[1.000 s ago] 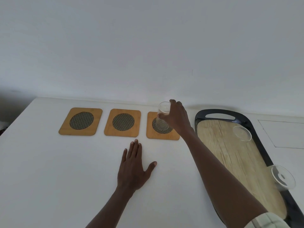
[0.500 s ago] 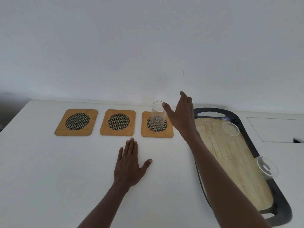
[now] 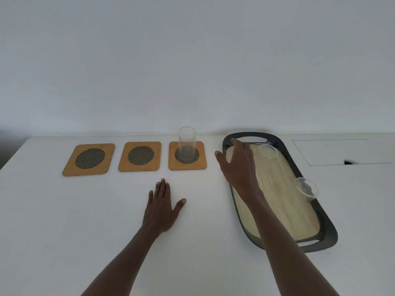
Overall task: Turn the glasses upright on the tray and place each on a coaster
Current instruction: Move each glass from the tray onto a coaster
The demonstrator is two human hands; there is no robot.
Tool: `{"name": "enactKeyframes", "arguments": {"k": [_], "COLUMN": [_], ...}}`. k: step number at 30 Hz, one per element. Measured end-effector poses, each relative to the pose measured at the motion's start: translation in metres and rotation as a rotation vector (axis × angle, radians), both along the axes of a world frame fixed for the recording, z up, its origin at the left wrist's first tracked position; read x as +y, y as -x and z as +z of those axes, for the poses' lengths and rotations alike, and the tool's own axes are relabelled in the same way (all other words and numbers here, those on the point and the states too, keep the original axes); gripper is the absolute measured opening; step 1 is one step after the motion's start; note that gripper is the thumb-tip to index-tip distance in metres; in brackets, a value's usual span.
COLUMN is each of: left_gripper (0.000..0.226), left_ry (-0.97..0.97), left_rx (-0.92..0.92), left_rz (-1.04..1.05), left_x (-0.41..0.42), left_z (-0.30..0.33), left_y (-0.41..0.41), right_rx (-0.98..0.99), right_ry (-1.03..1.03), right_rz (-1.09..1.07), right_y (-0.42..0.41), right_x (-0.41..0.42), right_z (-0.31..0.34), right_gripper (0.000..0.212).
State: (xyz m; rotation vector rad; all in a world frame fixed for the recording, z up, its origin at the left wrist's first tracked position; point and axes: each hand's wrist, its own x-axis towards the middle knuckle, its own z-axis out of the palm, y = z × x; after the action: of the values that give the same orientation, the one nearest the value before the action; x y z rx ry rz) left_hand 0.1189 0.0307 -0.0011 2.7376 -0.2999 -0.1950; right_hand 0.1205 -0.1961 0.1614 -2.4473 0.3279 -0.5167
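Three wooden coasters with dark mesh centres lie in a row on the white table: left coaster (image 3: 89, 159), middle coaster (image 3: 140, 156), right coaster (image 3: 187, 164). A clear glass (image 3: 187, 141) stands upright on the right coaster. On the dark tray (image 3: 324, 231) with its wood-grain floor, one glass (image 3: 268, 151) sits at the far end and another glass (image 3: 307, 188) at the right rim, each with a round end toward me. My right hand (image 3: 239, 165) hovers over the tray's far left corner, fingers spread, holding nothing. My left hand (image 3: 161, 208) rests flat on the table.
A white wall rises directly behind the table. A rectangular cut-out panel (image 3: 339, 152) with a small dark notch sits in the tabletop right of the tray. The table's left edge runs near the left coaster.
My right hand has let go of the glass on the right coaster and moved right, over the tray. My left hand has stayed flat on the table.
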Motion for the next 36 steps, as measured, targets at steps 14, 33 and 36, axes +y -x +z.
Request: {"name": "enactKeyframes", "arguments": {"k": [14, 33, 36], "left_gripper": [0.09, 0.089, 0.088], "left_ry": [0.044, -0.007, -0.003], "left_rx": [0.006, -0.119, -0.122], "left_rz": [-0.075, -0.08, -0.074], "left_x": [-0.062, -0.083, -0.083], "left_z": [0.002, -0.01, -0.009], "left_y": [0.074, 0.107, 0.107], "right_rx": [0.04, 0.523, 0.505], "right_ry": [0.121, 0.162, 0.151], "right_rz": [-0.114, -0.108, -0.112], "right_y": [0.082, 0.1, 0.1], "right_x": [-0.094, -0.183, -0.185], "right_z": [0.002, -0.022, -0.026], "right_gripper": [0.048, 0.079, 0.076]}}
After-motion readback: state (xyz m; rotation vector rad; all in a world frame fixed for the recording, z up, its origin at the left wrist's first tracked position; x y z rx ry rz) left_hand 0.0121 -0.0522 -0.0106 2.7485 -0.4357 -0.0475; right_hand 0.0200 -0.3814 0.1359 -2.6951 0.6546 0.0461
